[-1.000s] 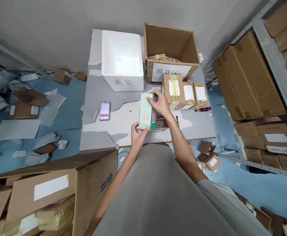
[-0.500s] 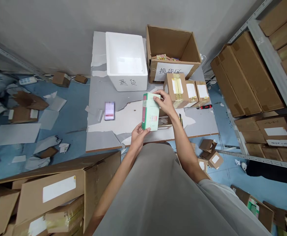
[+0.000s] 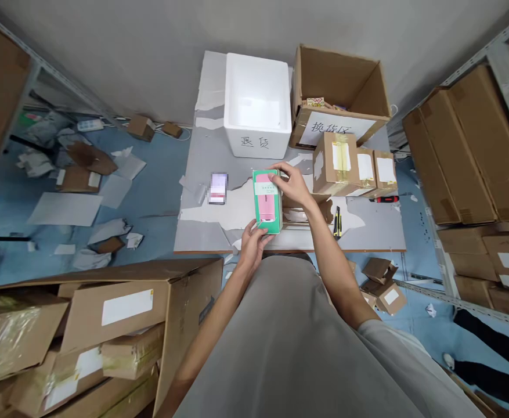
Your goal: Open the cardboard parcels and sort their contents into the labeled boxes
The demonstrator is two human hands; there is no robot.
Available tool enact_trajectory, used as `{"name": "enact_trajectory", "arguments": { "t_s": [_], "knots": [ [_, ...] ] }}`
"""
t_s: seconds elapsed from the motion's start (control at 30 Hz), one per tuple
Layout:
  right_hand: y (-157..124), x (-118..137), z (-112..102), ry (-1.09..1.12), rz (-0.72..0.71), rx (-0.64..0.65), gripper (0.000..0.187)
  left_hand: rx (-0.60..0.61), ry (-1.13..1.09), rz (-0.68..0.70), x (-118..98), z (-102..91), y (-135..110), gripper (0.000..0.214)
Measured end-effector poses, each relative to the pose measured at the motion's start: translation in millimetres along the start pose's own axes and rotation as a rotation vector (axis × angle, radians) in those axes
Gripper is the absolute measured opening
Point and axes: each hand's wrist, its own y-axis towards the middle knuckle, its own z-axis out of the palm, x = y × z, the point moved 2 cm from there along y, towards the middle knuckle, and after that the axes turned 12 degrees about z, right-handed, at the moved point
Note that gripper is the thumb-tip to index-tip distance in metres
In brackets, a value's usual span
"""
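Both my hands hold a green box with a pink picture over the near edge of a low grey table. My left hand grips its near end from below, fingers closed on it. My right hand clasps its far end. The box's pink face is turned up towards me. A phone lies on the table to the left of the box.
A white foam box and an open cardboard box stand at the table's far side, with taped parcels in front. A yellow-black cutter and a red-handled tool lie at right. Large cartons stand at lower left, shelves of cartons at right, scraps litter the blue floor.
I have turned the box in my hands, so its pink face now shows instead of the pale green side. My view has shifted to the left.
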Motion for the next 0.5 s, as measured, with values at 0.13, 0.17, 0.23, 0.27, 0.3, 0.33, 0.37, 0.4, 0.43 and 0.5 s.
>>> {"name": "enact_trajectory", "arguments": {
  "t_s": [0.13, 0.17, 0.23, 0.27, 0.3, 0.33, 0.37, 0.4, 0.43, 0.5],
  "knots": [
    [6, -7, 17, 0.026, 0.034, 0.092, 0.045, 0.016, -0.067, -0.05, 4, -6.7, -4, 0.048],
    [6, -9, 19, 0.033, 0.042, 0.112, 0.045, 0.006, -0.058, -0.042, 6, -7.8, -5, 0.046],
    [8, -11, 22, 0.047, 0.055, 0.139, 0.044, -0.039, -0.024, -0.009, 9, -9.9, -6, 0.047],
    [9, -12, 22, 0.052, 0.062, 0.149, 0.044, -0.07, -0.003, 0.013, 11, -11.1, -6, 0.052],
    [10, -12, 23, 0.055, 0.071, 0.159, 0.044, -0.103, 0.025, 0.038, 12, -12.4, -6, 0.058],
    [11, -12, 23, 0.053, 0.081, 0.166, 0.044, -0.136, 0.063, 0.069, 12, -13.9, -7, 0.064],
    [13, -13, 23, 0.045, 0.092, 0.172, 0.044, -0.165, 0.115, 0.109, 12, -15.3, -7, 0.071],
    [14, -13, 24, 0.03, 0.103, 0.176, 0.045, -0.191, 0.179, 0.155, 11, -16.7, -8, 0.076],
    [15, -13, 26, 0.01, 0.112, 0.174, 0.046, -0.213, 0.25, 0.204, 10, -17.9, -9, 0.079],
    [18, -14, 29, -0.024, 0.12, 0.165, 0.049, -0.257, 0.387, 0.294, 8, -19.2, -11, 0.083]
  ]
}}
